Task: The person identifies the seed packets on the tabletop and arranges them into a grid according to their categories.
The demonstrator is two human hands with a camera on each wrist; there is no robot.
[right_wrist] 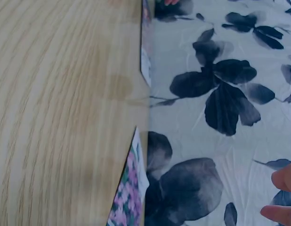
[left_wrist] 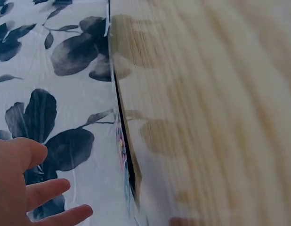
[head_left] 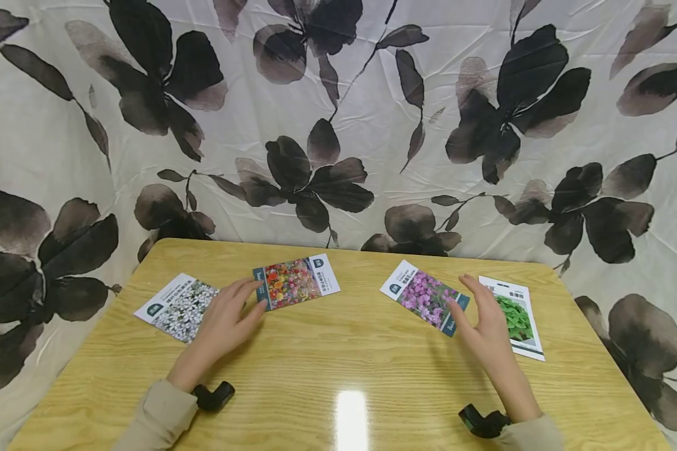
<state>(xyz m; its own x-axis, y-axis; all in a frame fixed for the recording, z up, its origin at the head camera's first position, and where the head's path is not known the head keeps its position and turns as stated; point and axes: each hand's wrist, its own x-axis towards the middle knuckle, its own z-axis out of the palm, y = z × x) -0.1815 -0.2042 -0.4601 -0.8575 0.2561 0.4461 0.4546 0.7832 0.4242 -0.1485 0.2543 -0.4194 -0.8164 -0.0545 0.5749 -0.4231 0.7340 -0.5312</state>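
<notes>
Four flat packets with flower or leaf pictures lie on the wooden table. My left hand (head_left: 229,321), fingers apart, hovers between the white-flower seed packet (head_left: 185,309) and the mixed-flower seed packet (head_left: 294,282), partly covering the first. On the other side my right hand (head_left: 487,324) is over the gap between the purple-flower seed packet (head_left: 427,294) and the green-leaf seed packet (head_left: 516,316), hiding part of the latter. Neither hand holds anything. In the left wrist view the fingers (left_wrist: 51,188) are spread; in the right wrist view only fingertips (right_wrist: 282,214) show.
The yellow wooden table (head_left: 327,363) ends at a floral cloth (head_left: 338,113) hanging behind it. A bright light reflection lies near the front middle. Black wrist devices (head_left: 214,396) sit at both cuffs.
</notes>
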